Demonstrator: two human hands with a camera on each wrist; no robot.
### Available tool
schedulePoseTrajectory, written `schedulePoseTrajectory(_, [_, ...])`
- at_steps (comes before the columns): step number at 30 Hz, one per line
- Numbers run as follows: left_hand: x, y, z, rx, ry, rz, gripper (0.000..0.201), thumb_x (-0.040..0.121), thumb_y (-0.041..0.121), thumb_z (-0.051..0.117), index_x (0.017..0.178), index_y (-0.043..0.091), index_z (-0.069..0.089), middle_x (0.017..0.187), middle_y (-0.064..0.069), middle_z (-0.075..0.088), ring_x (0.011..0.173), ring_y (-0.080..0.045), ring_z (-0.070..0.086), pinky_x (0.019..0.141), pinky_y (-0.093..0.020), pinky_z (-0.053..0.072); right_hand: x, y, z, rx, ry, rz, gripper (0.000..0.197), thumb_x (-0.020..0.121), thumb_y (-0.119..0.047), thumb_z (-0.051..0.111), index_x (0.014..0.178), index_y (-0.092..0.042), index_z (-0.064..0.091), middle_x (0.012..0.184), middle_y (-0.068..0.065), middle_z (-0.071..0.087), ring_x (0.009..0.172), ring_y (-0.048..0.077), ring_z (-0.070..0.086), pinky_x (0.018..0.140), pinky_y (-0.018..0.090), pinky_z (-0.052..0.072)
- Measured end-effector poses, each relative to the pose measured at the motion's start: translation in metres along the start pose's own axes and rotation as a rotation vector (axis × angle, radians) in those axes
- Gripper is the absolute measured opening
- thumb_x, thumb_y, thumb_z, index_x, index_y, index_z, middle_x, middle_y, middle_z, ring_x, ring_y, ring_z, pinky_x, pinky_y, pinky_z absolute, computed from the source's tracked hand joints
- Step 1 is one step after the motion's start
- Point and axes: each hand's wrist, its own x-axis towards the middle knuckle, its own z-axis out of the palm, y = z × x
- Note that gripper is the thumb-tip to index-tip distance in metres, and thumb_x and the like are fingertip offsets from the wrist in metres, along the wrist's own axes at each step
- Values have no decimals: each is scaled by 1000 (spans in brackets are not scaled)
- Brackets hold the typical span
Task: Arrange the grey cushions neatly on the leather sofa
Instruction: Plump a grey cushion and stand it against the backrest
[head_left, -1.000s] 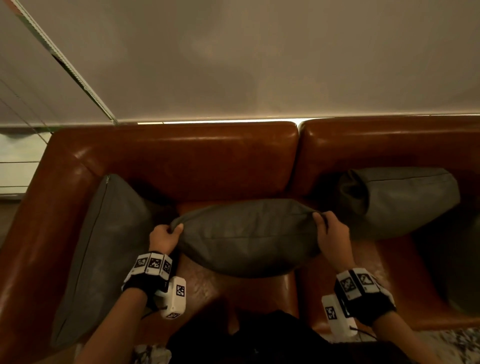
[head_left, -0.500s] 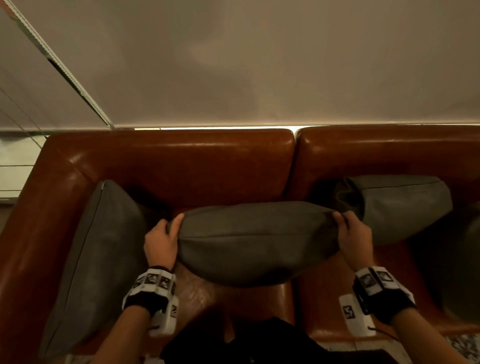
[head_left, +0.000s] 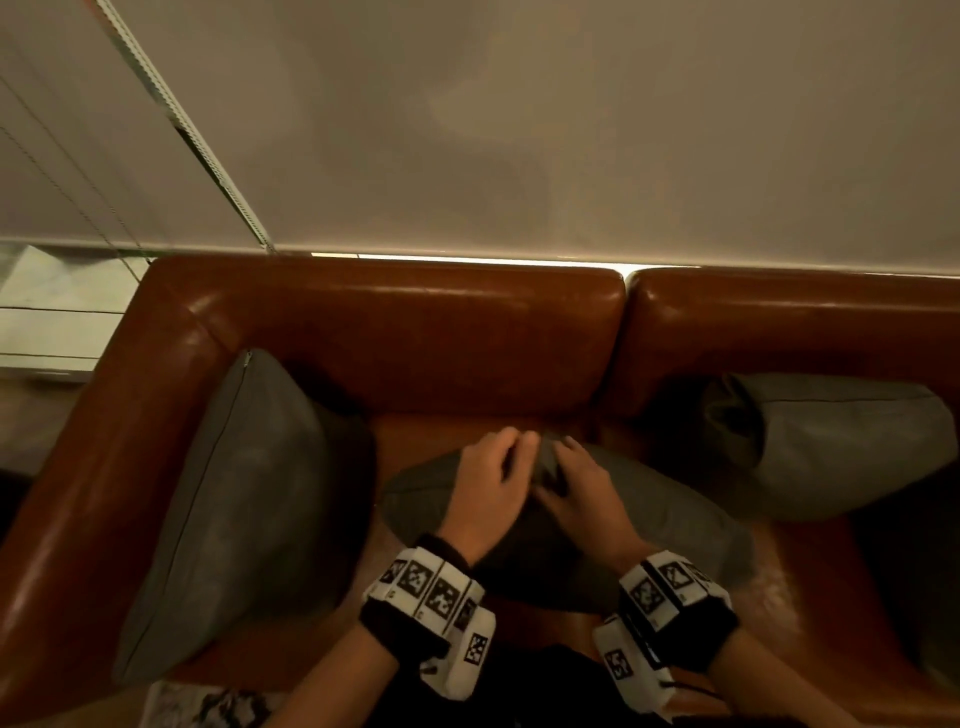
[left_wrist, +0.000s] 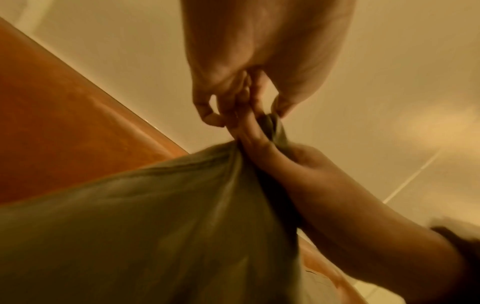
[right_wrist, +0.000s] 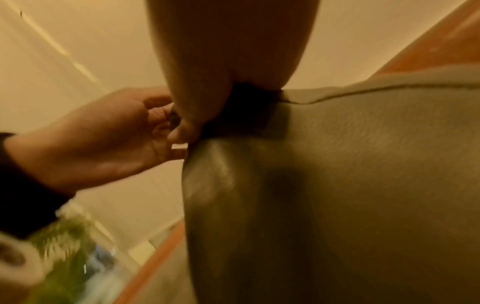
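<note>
Leather, brown, glossy: sofa (head_left: 363, 322), two back sections and a left arm, set against a pale blind (head_left: 519, 130) whose cord runs diagonally at upper left.

Grey fabric, item one: left cushion (head_left: 234, 509), largest in view, propped aslant in the corner against the sofa arm, piped seam facing up.

Grey fabric, item two: right cushion (head_left: 831, 447), lying against the right back section, its near end creased; apart from the middle one.

Grey fabric, item three: middle cushion (head_left: 675, 514), on the seat in front of the back, between the other two and touching neither. Both forearms cross its near side and hide its centre.

Left hand (head_left: 488, 483): fingers curled, pinching a gathered fold at the cushion's top edge.

Right hand (head_left: 576, 493): thumb and fingers closed on the same bunched fabric, just beside the left, the two hands touching.

Wrist bands, black, with white marker blocks (head_left: 431, 587), one per arm.

Cross-view notes: the head view hides the pinch beneath the knuckles. The left wrist view shows the fold (left_wrist: 275, 127) squeezed between the fingers of both hands. The right wrist view shows the cushion's seam line (right_wrist: 363, 90) and a blurred green patch at lower left, unidentifiable.
</note>
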Motion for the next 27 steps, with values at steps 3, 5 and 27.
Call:
schedulePoseTrajectory(3, [2, -29, -38, -74, 272, -57, 24, 98, 29, 38, 95, 17, 59, 95, 1, 60, 92, -9, 56, 84, -19, 40, -1, 6, -12, 97, 101, 90, 27, 81, -24, 69, 107, -18, 64, 102, -7, 68, 94, -11, 58, 86, 2, 38])
schedulePoseTrajectory(5, [1, -75, -63, -47, 371, -244, 27, 98, 27, 39, 106, 13, 60, 109, -7, 60, 105, -18, 54, 93, -27, 40, -3, 1, -24, 187, 106, 89, 31, 80, -34, 67, 109, -24, 62, 99, -24, 67, 94, -21, 55, 85, 5, 44])
schedulePoseTrajectory(27, [31, -26, 32, -216, -21, -431, 31, 81, 26, 67, 104, 7, 63, 101, -13, 70, 103, -32, 63, 90, -40, 50, 3, 12, -20, 203, 84, 351, 74, 68, -74, 54, 122, -24, 47, 116, 1, 50, 107, 12, 52, 93, 27, 44])
